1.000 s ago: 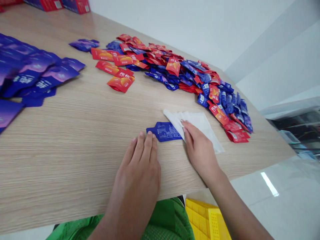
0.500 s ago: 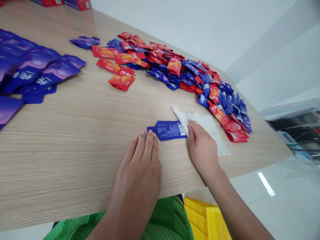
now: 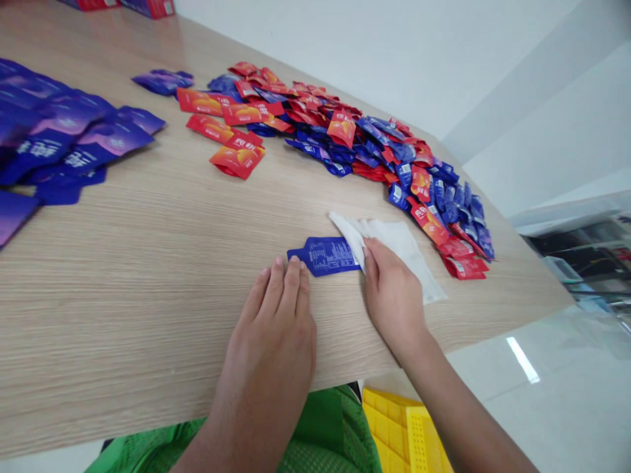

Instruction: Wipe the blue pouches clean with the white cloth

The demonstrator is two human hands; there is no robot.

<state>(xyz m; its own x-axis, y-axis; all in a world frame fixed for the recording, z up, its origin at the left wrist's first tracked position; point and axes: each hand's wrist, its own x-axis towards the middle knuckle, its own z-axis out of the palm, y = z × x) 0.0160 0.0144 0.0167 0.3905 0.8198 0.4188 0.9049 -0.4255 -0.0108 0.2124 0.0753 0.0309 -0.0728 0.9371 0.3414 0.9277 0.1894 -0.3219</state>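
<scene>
A blue packet (image 3: pixel 328 255) with a narrow neck lies flat on the wooden table, printed side up. My left hand (image 3: pixel 276 322) rests flat, its fingertips on the packet's neck end. Over the right end of the packet lies a white cloth (image 3: pixel 404 246), its left edge folded. My right hand (image 3: pixel 394 295) grips this cloth with thumb and fingers, pressing it down on the packet. The cloth hides the packet's right end.
A long heap of red and blue packets (image 3: pixel 342 128) curves along the table's far edge. Larger purple pouches (image 3: pixel 73 138) lie at the left, and boxes (image 3: pixel 150 6) stand at the back left. A yellow crate (image 3: pixel 419 433) is below the table's front edge.
My right hand has moved slightly left with the cloth, which now covers more of the blue packet, including most of its barcode. My left hand still rests on the neck end.
</scene>
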